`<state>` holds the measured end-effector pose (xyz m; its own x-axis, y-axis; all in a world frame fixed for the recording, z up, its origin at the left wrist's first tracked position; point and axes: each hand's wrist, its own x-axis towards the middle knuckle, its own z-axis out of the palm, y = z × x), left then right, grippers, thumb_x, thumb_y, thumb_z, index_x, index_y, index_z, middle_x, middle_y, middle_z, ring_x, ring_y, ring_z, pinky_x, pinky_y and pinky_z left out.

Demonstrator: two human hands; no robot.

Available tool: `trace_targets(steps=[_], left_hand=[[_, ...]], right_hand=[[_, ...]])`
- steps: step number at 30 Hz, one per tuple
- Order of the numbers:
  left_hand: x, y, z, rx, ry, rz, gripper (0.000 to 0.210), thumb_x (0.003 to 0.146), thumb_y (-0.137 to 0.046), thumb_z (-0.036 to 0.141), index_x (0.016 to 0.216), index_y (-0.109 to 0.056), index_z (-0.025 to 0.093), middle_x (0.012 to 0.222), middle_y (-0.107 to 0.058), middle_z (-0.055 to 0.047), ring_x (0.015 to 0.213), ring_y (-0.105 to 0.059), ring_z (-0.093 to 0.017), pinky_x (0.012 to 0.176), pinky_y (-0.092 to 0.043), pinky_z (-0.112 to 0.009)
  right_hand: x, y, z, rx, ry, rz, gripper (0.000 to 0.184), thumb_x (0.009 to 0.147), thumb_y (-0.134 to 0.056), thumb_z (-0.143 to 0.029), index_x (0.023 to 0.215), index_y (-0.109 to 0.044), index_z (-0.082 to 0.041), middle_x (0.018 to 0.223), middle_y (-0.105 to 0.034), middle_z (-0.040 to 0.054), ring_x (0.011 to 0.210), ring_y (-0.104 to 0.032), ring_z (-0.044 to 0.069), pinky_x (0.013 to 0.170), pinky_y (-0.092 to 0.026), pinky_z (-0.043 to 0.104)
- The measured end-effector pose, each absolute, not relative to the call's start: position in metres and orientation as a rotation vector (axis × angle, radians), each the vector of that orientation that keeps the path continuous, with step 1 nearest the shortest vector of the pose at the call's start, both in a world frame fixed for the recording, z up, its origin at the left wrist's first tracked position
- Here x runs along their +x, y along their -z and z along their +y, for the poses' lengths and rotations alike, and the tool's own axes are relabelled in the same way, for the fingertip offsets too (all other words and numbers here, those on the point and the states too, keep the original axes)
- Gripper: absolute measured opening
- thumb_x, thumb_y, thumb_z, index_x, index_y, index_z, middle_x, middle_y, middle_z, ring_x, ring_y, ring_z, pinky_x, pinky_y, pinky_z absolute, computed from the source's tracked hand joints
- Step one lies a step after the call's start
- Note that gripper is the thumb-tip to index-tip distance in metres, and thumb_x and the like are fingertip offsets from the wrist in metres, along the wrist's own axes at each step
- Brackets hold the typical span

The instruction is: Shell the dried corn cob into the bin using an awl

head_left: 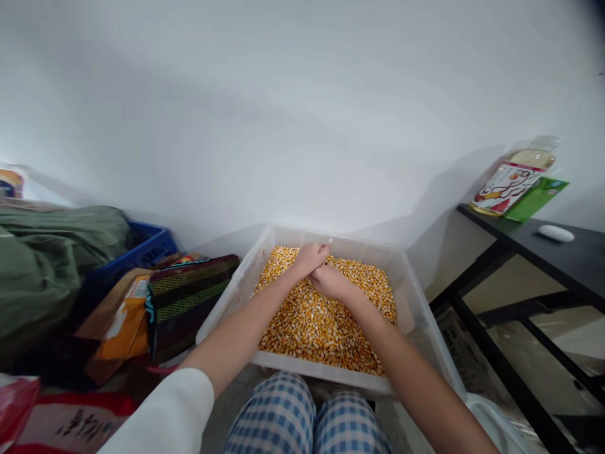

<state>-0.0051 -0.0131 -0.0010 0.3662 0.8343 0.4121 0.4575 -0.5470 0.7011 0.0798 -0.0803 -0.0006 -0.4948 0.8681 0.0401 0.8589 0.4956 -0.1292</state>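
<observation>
A translucent white plastic bin [420, 296] stands in front of my knees with a broad heap of yellow and whitish corn kernels [321, 328] in it. Over the far part of the heap, my left hand [312, 257] is closed, its fingers curled in. A small pale spot shows at its tip; I cannot tell whether it is a nail or a kernel. My right hand [328, 281] is closed too, just below and touching the left. Whatever either hand holds is hidden by the fingers.
At left, a blue crate [154, 243] holds green cloth [51, 252], with a dark striped mesh bag [189, 302] and packets beside it. On the right, a black table [574, 249] carries a bottle [513, 183], a green carton [536, 198] and a white oval object [556, 233].
</observation>
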Motion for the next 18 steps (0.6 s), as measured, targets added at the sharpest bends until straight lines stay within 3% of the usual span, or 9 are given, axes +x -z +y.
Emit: trace_targets(steps=[9, 13, 18], left_hand=[[-0.008, -0.009, -0.016, 2.083, -1.078, 1.079, 0.042, 0.080, -0.053, 0.037, 0.043, -0.045, 0.019, 0.043, -0.036, 0.000, 0.047, -0.033, -0.014, 0.055, -0.023, -0.024], [-0.002, -0.006, -0.023, 2.261, -1.060, 1.042, 0.041, 0.082, -0.050, 0.041, 0.047, -0.048, 0.019, 0.045, -0.039, 0.000, 0.046, -0.035, -0.014, 0.055, -0.025, -0.024], [0.003, -0.007, -0.029, 2.183, -1.100, 0.984, 0.047, 0.086, -0.040, 0.044, 0.047, -0.044, 0.018, 0.043, -0.038, 0.001, 0.043, -0.034, -0.012, 0.051, -0.024, -0.024]], right_hand=[[0.082, -0.006, -0.080, -1.513, -0.139, -2.642, 0.030, 0.084, -0.039, -0.013, 0.102, -0.064, -0.010, 0.106, -0.064, 0.0159, 0.095, -0.059, 0.021, 0.082, -0.042, 0.027], [0.061, 0.006, -0.090, -1.572, -0.250, -2.730, 0.028, 0.082, -0.044, -0.015, 0.100, -0.065, -0.012, 0.098, -0.067, 0.0139, 0.086, -0.061, 0.020, 0.078, -0.044, 0.026], [0.045, 0.016, -0.095, -1.570, -0.295, -2.746, 0.029, 0.085, -0.042, -0.018, 0.104, -0.064, -0.017, 0.103, -0.066, 0.0105, 0.087, -0.061, 0.018, 0.078, -0.043, 0.025]])
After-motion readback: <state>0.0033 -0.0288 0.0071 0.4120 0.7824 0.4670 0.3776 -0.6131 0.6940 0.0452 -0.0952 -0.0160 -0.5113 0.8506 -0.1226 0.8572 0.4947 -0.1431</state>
